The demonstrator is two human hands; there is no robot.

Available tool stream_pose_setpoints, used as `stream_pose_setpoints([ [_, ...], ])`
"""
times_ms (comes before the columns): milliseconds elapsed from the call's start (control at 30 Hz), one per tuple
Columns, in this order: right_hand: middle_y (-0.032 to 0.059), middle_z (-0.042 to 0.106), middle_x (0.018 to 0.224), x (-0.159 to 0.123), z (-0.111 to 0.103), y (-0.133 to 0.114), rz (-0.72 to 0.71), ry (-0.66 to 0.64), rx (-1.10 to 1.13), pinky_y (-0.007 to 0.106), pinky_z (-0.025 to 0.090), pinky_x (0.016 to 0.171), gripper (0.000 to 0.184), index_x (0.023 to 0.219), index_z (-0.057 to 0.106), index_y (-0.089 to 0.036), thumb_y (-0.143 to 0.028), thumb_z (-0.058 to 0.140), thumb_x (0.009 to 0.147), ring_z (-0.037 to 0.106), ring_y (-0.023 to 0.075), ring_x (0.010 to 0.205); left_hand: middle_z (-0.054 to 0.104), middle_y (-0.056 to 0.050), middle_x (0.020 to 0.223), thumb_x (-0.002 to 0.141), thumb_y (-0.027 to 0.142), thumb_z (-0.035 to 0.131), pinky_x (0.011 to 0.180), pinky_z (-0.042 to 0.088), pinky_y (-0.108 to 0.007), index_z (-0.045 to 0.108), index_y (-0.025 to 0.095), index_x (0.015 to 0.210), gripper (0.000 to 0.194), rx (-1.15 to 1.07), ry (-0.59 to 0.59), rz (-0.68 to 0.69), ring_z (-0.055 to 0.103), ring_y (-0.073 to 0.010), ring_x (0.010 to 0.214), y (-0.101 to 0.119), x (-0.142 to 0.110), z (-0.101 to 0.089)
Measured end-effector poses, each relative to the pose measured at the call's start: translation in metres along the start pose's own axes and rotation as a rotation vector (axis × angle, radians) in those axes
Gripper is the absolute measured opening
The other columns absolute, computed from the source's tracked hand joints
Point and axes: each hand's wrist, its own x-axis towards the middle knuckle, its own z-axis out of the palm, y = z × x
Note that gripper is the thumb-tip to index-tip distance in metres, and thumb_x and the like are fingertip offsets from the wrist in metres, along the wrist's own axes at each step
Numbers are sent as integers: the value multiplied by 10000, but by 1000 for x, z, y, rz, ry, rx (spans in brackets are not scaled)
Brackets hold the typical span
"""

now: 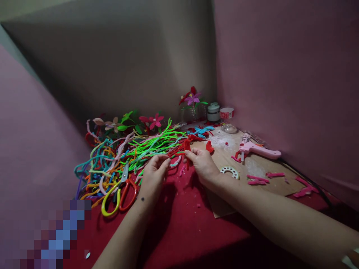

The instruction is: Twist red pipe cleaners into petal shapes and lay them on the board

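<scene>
A: Where to look first, please?

B: At the right hand (203,164). With thumb and finger pressed together on a red fuzzy piece (187,145), standing up above the fingertips, over the red tabletop (193,228).

A: And the left hand (154,173)?

B: Near the right one, but apart from it, with fingers bent and thumb close to the forefinger. Clamped on something thin, or on nothing? Cannot tell from here.

A: What behind the left hand?

B: A big heap of fuzzy strands (157,141), bright green on top, with blue, orange and pale pink at its left side. At the front of this heap, scissors (124,176) (one handle yellow, the other red), with blades pointing away.

A: And to the right side?

B: A beige board (280,188). On it, a pink glue gun (259,150) lying with its black cable (304,176) going to the right. Nearer, pink strips (257,182); beside the right wrist and partly covered by it, a pale ring (236,172) with dark holes. Just beyond the right hand, a red petal shape (209,147).

A: At the back?

B: Close to the wall, a purple-pink flower (192,98), then a lidded jar (213,113) and, next to it, a small container (227,112) with a red label.
</scene>
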Motion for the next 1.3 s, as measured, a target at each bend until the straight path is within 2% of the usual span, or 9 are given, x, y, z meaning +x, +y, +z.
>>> stream_pose_setpoints([
  [67,-4,550,541,-2,2,0,6,-26,-58,220,334,493,257,570,516,-150,-353,541,726,435,83,481,578,-10,762,743,311,595,583,419,-215,570,189,930,225,243,70,263,528,-108,630,2,0,0],
  [167,-31,486,495,-7,5,1,22,-37,-92,208,299,455,267,533,460,-162,-343,562,700,400,72,455,603,-44,820,797,273,531,689,402,-250,620,197,883,145,623,46,542,552,-145,744,1,-4,4],
  [267,-46,447,472,-9,6,3,16,-34,-103,202,289,440,271,522,450,-163,-342,564,690,380,65,437,592,-38,705,838,227,456,617,385,-238,609,176,761,178,806,10,693,540,-137,658,-4,-6,6],
  [367,-41,466,463,-10,7,3,31,-51,-70,203,294,441,268,522,453,-165,-340,550,699,393,66,427,580,-36,673,840,215,449,590,375,-232,580,165,738,174,874,3,755,531,-136,633,-8,-6,4],
  [567,-17,531,491,-15,10,-4,56,-62,-16,209,294,451,249,528,468,-161,-307,553,711,383,63,422,571,-25,651,824,248,469,586,356,-232,582,162,687,198,777,3,593,501,-122,601,-4,-3,-3],
  [733,-15,517,500,-12,7,-3,72,-184,55,215,291,462,238,548,524,-139,-303,561,716,395,65,441,571,-2,623,782,332,512,546,370,-216,605,153,727,209,298,-53,169,489,-109,567,5,2,-5],
  [833,-15,527,508,-11,6,-1,164,-239,112,215,271,444,206,570,544,-133,-287,565,704,383,59,421,583,8,630,709,344,604,507,366,-203,617,146,775,209,64,-62,17,475,-94,536,8,3,-5],
  [1033,2,573,547,-14,8,-4,280,-296,235,215,277,470,98,631,597,-119,-217,606,632,420,64,446,612,-11,659,649,271,670,543,395,-210,618,124,769,197,-116,-60,-83,517,-93,564,6,3,-7],
  [1300,17,573,528,-15,8,-4,255,-307,204,232,314,504,117,572,611,-103,-218,620,594,453,82,467,613,2,626,630,227,688,551,393,-212,609,131,735,163,-139,-95,-75,519,-87,543,5,4,-9],
])
